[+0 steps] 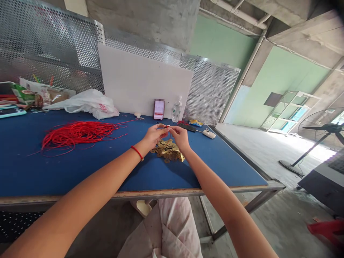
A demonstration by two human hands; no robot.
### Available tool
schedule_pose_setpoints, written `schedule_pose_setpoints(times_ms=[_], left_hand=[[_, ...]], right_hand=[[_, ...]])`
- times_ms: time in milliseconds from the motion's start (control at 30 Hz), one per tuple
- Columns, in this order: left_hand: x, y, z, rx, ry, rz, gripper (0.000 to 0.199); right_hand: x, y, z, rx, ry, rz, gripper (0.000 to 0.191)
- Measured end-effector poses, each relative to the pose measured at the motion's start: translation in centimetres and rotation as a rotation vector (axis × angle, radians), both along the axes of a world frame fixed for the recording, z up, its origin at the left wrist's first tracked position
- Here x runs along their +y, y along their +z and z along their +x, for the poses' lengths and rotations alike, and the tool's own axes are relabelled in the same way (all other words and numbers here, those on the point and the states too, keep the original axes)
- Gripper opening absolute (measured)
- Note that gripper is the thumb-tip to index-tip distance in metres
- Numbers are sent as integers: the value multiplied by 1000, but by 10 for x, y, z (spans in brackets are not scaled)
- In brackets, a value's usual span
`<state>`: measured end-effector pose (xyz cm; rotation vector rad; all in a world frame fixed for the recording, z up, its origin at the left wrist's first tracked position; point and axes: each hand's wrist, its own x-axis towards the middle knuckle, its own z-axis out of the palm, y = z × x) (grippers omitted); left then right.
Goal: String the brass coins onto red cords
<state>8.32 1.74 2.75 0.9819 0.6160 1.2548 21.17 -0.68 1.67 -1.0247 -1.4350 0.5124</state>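
My left hand point(155, 135) and my right hand point(180, 136) meet fingertip to fingertip above a heap of gold-coloured coins point(170, 152). Both are closed in a pinch. Between them runs a thin red cord point(169, 135), part of which hangs down toward the coins; most of it is hidden by my fingers. Whether a coin is on the cord I cannot tell. A red bracelet point(137, 152) circles my left wrist. Off to the left, a loose bundle of long red cords point(79, 135) lies on the blue tabletop point(107, 168).
Behind my hands, a phone point(159, 109) and a clear plastic bottle point(176, 109) stand against a white board point(142, 79). A white plastic bag point(91, 102) lies at back left. A white oval gadget point(209, 134) sits right, near the table's edge. A fan point(322, 130) stands beyond.
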Motion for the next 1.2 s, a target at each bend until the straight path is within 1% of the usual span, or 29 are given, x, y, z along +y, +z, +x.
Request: schedule_pose_setpoints(times_ms=[133,200,300,433,500,600,700,800,900,967,1033,1100,1133,1200], left_hand=[[2,1,-4,-2,-43,-77,21],[3,0,-5,0,-52,-91,19],[2,0,-6,3,-34,-111,18],[0,2,-6,9,7,-165,20],[-1,3,-6,-2,6,-179,21],[-1,6,-6,-29,11,-184,18],[-1,7,-7,-36,19,-163,17],[0,5,-7,-26,56,-147,20],[1,3,-7,-5,86,-92,26],[-1,3,-6,10,105,-47,32],[-3,4,-5,44,130,-14,35],[-5,6,-4,102,147,24,36],[-7,6,-4,131,152,50,36],[-9,8,-3,176,175,100,38]], right_hand=[[-8,3,2,-354,-220,50,25],[-13,6,2,-485,-300,73,25],[-19,10,0,-584,-370,33,22],[-21,11,-3,-635,-432,-24,19],[-22,12,-4,-634,-442,-5,19],[-25,12,-6,-648,-418,68,21],[-28,12,-8,-722,-334,120,21],[-29,12,-9,-767,-244,134,18],[-27,12,-9,-691,-211,119,15],[-23,11,-9,-525,-188,107,16],[-17,9,-8,-288,-173,74,19],[-10,6,-7,-81,-136,-42,23],[-8,5,-6,-3,-82,-137,25],[-5,3,-5,125,96,-346,31]])
